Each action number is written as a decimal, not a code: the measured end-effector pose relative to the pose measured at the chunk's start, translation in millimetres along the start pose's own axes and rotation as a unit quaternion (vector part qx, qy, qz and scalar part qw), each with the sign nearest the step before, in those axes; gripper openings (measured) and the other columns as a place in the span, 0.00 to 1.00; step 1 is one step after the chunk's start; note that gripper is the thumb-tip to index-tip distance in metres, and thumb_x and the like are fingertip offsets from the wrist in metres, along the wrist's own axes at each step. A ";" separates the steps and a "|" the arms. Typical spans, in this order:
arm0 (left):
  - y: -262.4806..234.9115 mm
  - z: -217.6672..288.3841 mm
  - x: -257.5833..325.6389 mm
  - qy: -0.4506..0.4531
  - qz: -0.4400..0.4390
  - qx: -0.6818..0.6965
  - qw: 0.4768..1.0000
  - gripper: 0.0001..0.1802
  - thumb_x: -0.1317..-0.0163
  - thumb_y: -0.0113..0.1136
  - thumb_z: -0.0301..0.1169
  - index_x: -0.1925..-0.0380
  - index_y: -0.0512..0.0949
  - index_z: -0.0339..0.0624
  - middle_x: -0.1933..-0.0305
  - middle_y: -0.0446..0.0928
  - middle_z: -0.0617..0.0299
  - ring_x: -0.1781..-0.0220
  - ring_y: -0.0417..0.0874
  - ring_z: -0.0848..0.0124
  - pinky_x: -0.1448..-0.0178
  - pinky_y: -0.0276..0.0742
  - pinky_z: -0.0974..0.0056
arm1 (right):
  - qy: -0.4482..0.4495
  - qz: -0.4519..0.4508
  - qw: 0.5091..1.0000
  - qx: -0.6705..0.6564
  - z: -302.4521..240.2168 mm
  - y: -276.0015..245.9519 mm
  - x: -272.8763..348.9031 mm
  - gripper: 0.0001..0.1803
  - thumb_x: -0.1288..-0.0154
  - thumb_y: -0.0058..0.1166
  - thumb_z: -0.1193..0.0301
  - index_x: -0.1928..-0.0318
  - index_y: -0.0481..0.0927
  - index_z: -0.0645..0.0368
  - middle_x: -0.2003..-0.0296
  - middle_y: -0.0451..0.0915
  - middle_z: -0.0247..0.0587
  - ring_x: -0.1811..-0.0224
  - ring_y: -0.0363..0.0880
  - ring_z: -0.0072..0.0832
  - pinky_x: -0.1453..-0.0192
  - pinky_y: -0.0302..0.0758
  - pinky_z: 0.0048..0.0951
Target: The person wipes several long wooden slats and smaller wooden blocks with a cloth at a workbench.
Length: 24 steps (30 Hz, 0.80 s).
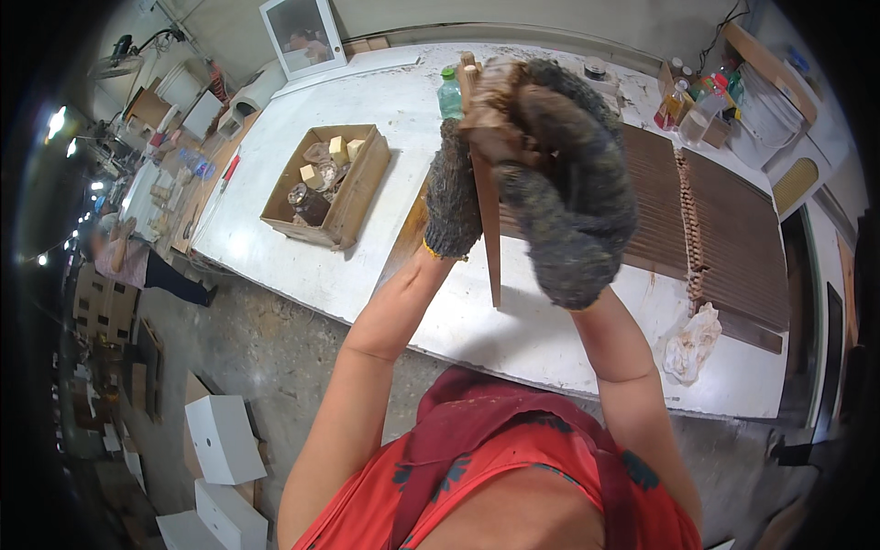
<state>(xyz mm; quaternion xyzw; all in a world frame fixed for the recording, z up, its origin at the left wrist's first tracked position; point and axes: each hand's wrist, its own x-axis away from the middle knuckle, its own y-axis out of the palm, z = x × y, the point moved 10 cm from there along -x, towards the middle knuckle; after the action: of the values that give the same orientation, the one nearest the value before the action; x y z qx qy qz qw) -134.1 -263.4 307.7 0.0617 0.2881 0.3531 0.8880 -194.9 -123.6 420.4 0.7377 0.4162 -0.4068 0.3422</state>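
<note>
The strip (489, 229) is in your hands, right of the box (364, 188) and held upright, its narrow lower end pointing toward you. In the head view, your left hand (452, 197), in a dark knit glove with a yellow cuff, grasps the strip along its left side; the fingertips are partly hidden behind the wood. Your right hand (573, 202), gloved too and blurred, has its fingers bent around a crumpled brown rag (495, 101) at the strip's upper end.

The box sits on the white desk (247, 206) and contains a dark jar (308, 204) and pale yellow blocks (312, 177). A red-handled tool (231, 170) lies left of the box, and a green bottle (449, 96) stands beyond it to the right. Well to the right of the box, past your right hand, brown slats (742, 238) lie side by side in two sets, with a crumpled white cloth (692, 344) at their near edge. Left of the box, well apart from the desk, stands another person (133, 261).
</note>
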 end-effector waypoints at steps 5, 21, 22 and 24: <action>-10.8 -2.7 -2.2 0.031 0.009 -0.050 0.998 0.23 0.30 0.47 0.45 0.42 0.67 0.42 0.47 0.71 0.56 0.48 0.73 0.70 0.48 0.75 0.66 | -0.161 -0.018 0.963 0.216 -9.9 19.6 0.4 0.25 0.48 0.67 0.68 0.46 0.80 0.48 0.44 0.74 0.45 0.40 0.70 0.41 0.38 0.68 0.39; -127.4 31.3 -26.8 0.118 0.126 0.006 0.985 0.37 0.30 0.36 0.58 0.46 0.71 0.30 0.81 0.69 0.66 0.81 0.67 0.74 0.78 0.63 0.69 | 0.045 -0.300 0.922 0.242 120.5 7.0 226.7 0.20 0.55 0.67 0.74 0.57 0.82 0.53 0.54 0.77 0.46 0.53 0.77 0.44 0.51 0.75 0.41; -133.5 29.6 -26.6 0.106 0.139 0.013 0.985 0.38 0.29 0.36 0.56 0.44 0.69 0.27 0.81 0.67 0.66 0.80 0.66 0.74 0.76 0.62 0.69 | 0.060 -0.321 0.914 0.242 121.2 2.0 238.4 0.19 0.54 0.66 0.74 0.57 0.82 0.53 0.55 0.77 0.46 0.54 0.77 0.43 0.52 0.76 0.41; -142.6 28.6 -25.2 0.099 0.156 0.018 0.983 0.38 0.29 0.35 0.57 0.45 0.70 0.28 0.81 0.67 0.66 0.80 0.65 0.74 0.77 0.61 0.69 | 0.088 -0.362 0.896 0.242 122.2 -7.9 258.7 0.17 0.53 0.65 0.74 0.58 0.82 0.54 0.57 0.78 0.45 0.56 0.77 0.43 0.53 0.76 0.41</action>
<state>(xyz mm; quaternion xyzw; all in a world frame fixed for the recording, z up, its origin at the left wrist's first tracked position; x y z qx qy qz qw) -48.6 -383.4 298.5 0.0866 0.3677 0.4868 0.7876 -157.0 -136.6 137.0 0.6286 0.5715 -0.5244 -0.0564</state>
